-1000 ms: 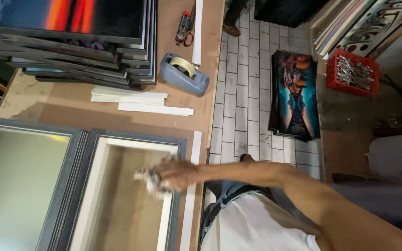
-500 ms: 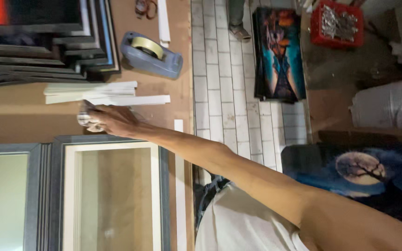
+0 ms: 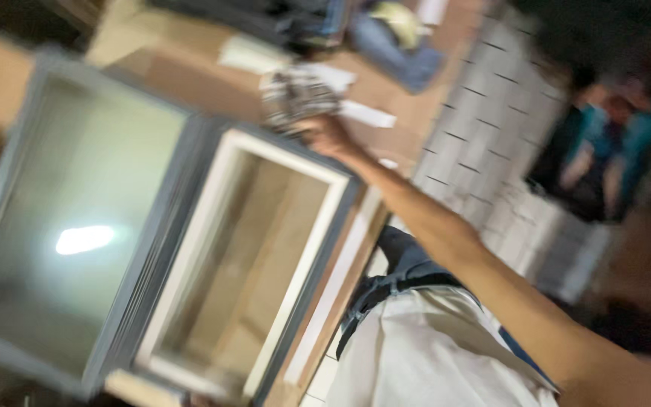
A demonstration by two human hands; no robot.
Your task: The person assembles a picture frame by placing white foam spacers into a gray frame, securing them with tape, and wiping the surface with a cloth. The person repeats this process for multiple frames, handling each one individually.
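one right hand [image 3: 327,134] closed around crumpled grey cloth [image 3: 295,96], reaching toward twelve o'clock past white-lined grey picture frame [image 3: 325,249], probably for wiping; left hand unseen.

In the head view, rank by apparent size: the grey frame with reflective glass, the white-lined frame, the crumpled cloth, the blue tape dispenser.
1. Grey frame with reflective glass
2. White-lined grey frame
3. Blue tape dispenser and crumpled cloth at the right hand: similar, too blurred to rank.

A blue tape dispenser [image 3: 397,41] is seen on the brown wooden bench [image 3: 24,71], beside white tiled floor [image 3: 484,128].
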